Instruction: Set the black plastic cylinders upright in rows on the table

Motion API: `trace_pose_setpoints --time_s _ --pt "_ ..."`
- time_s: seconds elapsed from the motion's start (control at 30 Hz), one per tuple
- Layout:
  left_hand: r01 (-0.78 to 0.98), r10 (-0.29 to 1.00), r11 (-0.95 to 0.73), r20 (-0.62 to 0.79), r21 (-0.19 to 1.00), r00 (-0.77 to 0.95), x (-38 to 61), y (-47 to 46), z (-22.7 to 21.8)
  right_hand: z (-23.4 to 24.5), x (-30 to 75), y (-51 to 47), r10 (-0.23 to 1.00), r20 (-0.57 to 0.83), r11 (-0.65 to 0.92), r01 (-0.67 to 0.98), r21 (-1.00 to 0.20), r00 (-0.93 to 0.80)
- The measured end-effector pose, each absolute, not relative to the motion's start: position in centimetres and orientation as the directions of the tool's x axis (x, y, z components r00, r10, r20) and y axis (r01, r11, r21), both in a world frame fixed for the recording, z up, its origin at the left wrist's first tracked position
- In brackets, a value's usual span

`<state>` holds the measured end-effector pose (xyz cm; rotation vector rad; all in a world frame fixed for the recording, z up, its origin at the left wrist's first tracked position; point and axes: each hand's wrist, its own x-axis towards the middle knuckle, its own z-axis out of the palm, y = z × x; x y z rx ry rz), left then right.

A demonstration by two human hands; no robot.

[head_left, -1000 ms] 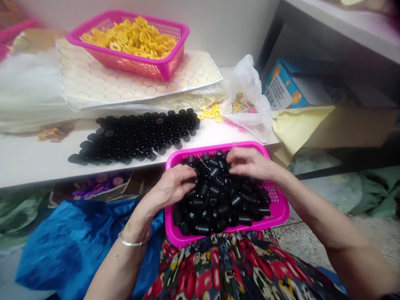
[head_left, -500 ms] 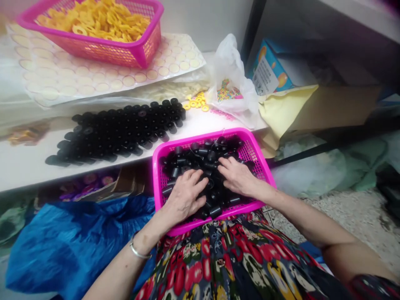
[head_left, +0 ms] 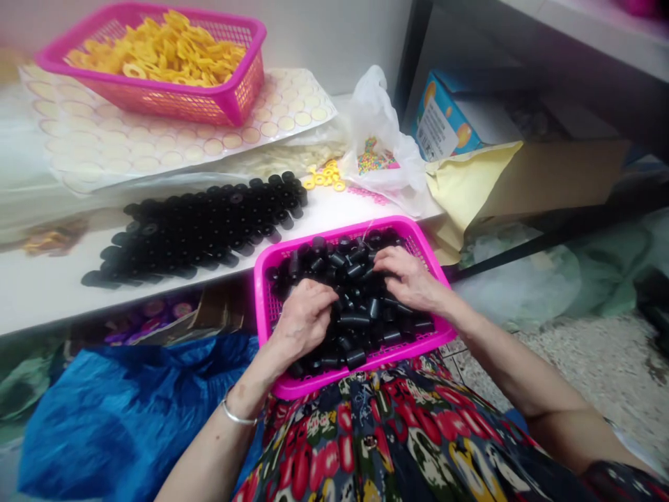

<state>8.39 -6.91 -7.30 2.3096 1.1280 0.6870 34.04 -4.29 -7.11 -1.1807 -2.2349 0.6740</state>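
Note:
A bright pink plastic basket (head_left: 433, 244) rests against my lap, holding many short black cylindrical caps (head_left: 355, 318). Over its left part is my left hand (head_left: 307, 314), closed, fingers bent and pressed together; whatever they pinch is hidden. My right hand (head_left: 408, 277) lies over the right part, fingertips down among the caps and thumb apart from the fingers, with no cap visibly gripped. On the white table beyond, more black caps (head_left: 209, 226) stand packed together in slanted rows.
Another pink basket (head_left: 237, 97) of yellow ring-like pieces (head_left: 167, 52) sits on a sheet of round stickers (head_left: 272, 118). Nearby are loose yellow pieces (head_left: 327, 174), a white plastic bag (head_left: 384, 132) with coloured beads and a blue box (head_left: 444, 118). A blue plastic bag (head_left: 115, 411) lies below the table.
My left hand's fingers have drawn together. My right hand has shifted slightly up and right. The caps in the basket lie differently, and the whole view has shifted slightly.

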Motion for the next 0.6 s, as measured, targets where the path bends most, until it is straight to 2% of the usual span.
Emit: trace_pose_setpoints --time_s 0.1,0.2,0.27,0.33,0.4,0.47,0.53,0.6 --pt "0.586 0.733 -0.591 0.065 0.554 0.677 9.4 -8.1 -6.3 -6.7 32.1 -5.4 0.786 0.102 0.567 0.644 -0.514 -0.61" --pt "0.654 0.694 -0.625 -0.081 0.426 0.715 10.6 -8.5 -5.8 -6.9 30.2 -5.8 0.756 -0.024 0.623 0.731 -0.279 -0.654" --pt "0.677 0.699 -0.621 -0.111 0.396 0.707 11.0 -8.4 -5.9 -7.3 29.1 -5.9 0.755 -0.061 0.638 0.753 -0.161 -0.652" --pt "0.672 0.717 -0.59 -0.093 0.448 0.691 10.7 -8.3 -6.4 -7.6 28.6 -5.8 0.747 -0.076 0.651 0.75 -0.115 -0.66" --pt "0.647 0.759 -0.522 -0.043 0.556 0.65 10.1 -8.3 -6.8 -7.6 28.8 -5.7 0.735 -0.082 0.661 0.739 -0.129 -0.673" --pt "0.604 0.81 -0.435 -0.003 0.668 0.586 9.3 -8.3 -7.1 -7.6 29.5 -5.6 0.748 -0.065 0.638 0.743 -0.203 -0.66" --pt "0.568 0.848 -0.367 0.013 0.737 0.53 8.6 -8.5 -7.2 -7.5 30.4 -5.5 0.79 -0.013 0.569 0.741 -0.356 -0.613" --pt "0.554 0.865 -0.339 0.019 0.761 0.502 8.2 -8.6 -7.1 -7.5 31.2 -5.6 0.856 0.028 0.433 0.687 -0.584 -0.516"
